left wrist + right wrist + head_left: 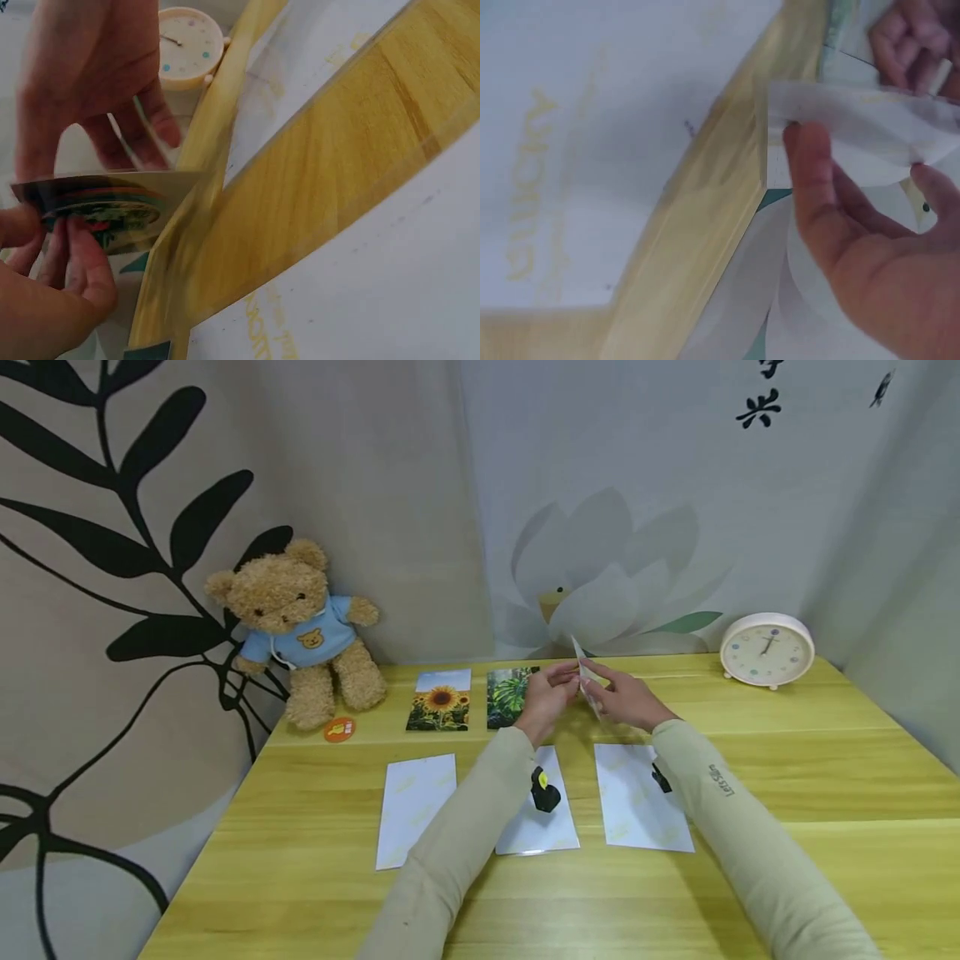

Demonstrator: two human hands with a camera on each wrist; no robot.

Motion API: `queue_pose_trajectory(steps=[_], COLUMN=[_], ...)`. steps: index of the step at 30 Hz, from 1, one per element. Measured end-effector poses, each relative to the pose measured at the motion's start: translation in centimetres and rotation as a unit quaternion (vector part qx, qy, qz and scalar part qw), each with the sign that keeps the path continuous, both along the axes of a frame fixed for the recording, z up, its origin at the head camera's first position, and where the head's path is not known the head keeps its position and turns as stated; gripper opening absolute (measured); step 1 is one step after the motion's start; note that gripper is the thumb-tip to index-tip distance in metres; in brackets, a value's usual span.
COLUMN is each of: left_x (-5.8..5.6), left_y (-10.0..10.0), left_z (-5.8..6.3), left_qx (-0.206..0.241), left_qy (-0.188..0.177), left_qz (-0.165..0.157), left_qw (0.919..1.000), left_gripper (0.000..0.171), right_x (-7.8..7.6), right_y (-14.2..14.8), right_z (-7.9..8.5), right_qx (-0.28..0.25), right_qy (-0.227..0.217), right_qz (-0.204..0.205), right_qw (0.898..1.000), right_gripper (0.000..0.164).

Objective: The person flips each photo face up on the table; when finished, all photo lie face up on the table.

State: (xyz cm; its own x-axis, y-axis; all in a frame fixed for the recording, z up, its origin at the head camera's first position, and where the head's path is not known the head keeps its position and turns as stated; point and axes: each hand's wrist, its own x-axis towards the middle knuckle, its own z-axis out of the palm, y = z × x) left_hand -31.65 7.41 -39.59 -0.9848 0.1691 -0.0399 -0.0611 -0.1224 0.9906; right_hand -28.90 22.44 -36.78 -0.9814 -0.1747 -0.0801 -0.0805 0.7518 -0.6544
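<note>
Nearest, toward six o'clock, two pale sleeves [447,860] are seen. One card [862,127] is pinched by left grip [549,695] and right grip [628,697] near the desk's [600,902] far edge. At its nine o'clock, sunflower [438,700] and leaf pictures [506,697] are laid face-up; three white cards [417,810] seem left unturned.

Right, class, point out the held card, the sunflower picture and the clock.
Held card [864,126], right wrist view: its pale side.
Sunflower picture [440,699], head view: the bloom's centre.
Clock [767,650], head view: its dial.
</note>
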Motion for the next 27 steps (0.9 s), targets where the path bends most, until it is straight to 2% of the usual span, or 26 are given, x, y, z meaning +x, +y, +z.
queue_pose_trajectory(steps=[4,6,10,13,19,24,27], left_x=[0.2,0.2,0.2,0.2,0.3,0.4,0.4], left_y=[-0.2,-0.4,-0.8,-0.9,-0.9,-0.9,-1.2], left_z=[0.1,0.2,0.3,0.4,0.5,0.6,0.5], left_qx=[-0.016,-0.017,-0.002,0.006,-0.024,-0.049,-0.057], left_qy=[-0.039,-0.064,-0.099,-0.101,-0.086,-0.099,-0.103], left_qz=[-0.041,-0.077,-0.148,-0.179,-0.183,-0.156,-0.137], left_qw=[0.9983,0.9949,0.9840,0.9786,0.9791,0.9815,0.9835], left_gripper=[0.035,0.037,0.039,0.042,0.050,0.062,0.061], right_x=[0.1,0.1,0.4,0.6,0.9,0.7,0.7], right_y=[0.3,0.5,1.0,1.3,1.9,2.9,3.7], right_z=[0.4,0.5,0.9,1.4,2.1,1.8,1.3], right_qx=[-0.099,-0.134,-0.172,-0.191,-0.239,-0.278,-0.287], right_qy=[-0.011,-0.005,0.008,0.012,0.028,0.075,0.089], right_qz=[-0.006,-0.015,-0.032,-0.041,-0.060,-0.088,-0.106], right_qw=[0.995,0.991,0.985,0.981,0.969,0.954,0.948], right_gripper=[0.057,0.055,0.054,0.054,0.050,0.053,0.056])
